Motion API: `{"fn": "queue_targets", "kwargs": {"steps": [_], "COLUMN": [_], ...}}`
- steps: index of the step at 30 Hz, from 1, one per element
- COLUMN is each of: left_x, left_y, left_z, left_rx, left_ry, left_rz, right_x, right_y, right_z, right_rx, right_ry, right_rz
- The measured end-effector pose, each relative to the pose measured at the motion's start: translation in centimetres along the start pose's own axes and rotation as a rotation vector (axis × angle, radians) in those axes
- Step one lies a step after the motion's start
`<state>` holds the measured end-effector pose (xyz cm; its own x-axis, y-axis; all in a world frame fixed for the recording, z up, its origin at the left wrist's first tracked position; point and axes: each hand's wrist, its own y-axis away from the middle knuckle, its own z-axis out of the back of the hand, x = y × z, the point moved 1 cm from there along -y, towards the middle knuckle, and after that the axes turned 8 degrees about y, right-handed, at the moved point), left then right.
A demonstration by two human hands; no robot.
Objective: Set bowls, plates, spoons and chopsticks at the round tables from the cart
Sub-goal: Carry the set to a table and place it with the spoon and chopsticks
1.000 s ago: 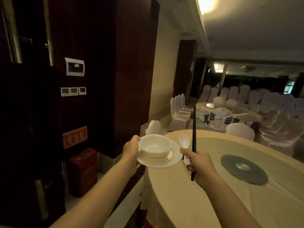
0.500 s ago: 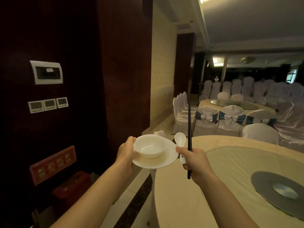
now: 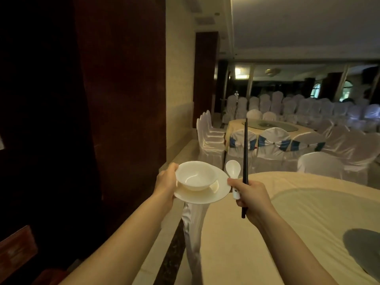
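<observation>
We are facing a large round table [image 3: 226,254] draped in cream cloth. Beside its edge our left hand [image 3: 166,182] is gripping the rim of a white ceramic plate [image 3: 207,198], held aloft and carrying a white ceramic bowl [image 3: 195,178]. Our right hand [image 3: 252,194] is clasping upright black chopsticks [image 3: 245,151] and a small white spoon [image 3: 233,168].

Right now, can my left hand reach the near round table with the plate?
Probably yes: the left hand holds the plate and bowl just off the round table's edge, with open tablecloth beside it.
</observation>
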<state>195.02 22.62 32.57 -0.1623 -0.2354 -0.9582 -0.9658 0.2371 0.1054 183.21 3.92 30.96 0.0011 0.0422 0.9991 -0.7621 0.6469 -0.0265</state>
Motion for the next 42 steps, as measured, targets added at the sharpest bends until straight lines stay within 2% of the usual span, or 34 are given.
{"fn": "queue_targets", "kwargs": {"steps": [8,19,29,36,42], "left_x": [-1.0,7.1,15.2,23.1,28.7], "left_y": [-18.5,-34.5,-41.1,-43.3,-45.0], "left_z": [-5.1,-20.3,-31.9,-35.4,-35.5], "left_rx": [0.204,0.558,0.888,1.183,1.447], "left_ry": [-0.087,-0.111,-0.253,-0.368,-0.501], "left_rz": [0.079,0.208,0.296,0.318,0.307], "right_x": [-0.5,-5.7,-11.3,-17.5,-22.2], "right_y": [-12.5,-25.2,-30.5,-30.6,-30.5], "right_z": [-4.3,0.7,4.6,3.7,0.1], "right_rx": [-0.246,-0.656,-1.020,-1.289,-1.492], "right_ry": [-0.026,0.024,-0.009,-0.044,-0.117], "right_rz": [-0.007,-0.023,-0.139,-0.280,-0.372]}}
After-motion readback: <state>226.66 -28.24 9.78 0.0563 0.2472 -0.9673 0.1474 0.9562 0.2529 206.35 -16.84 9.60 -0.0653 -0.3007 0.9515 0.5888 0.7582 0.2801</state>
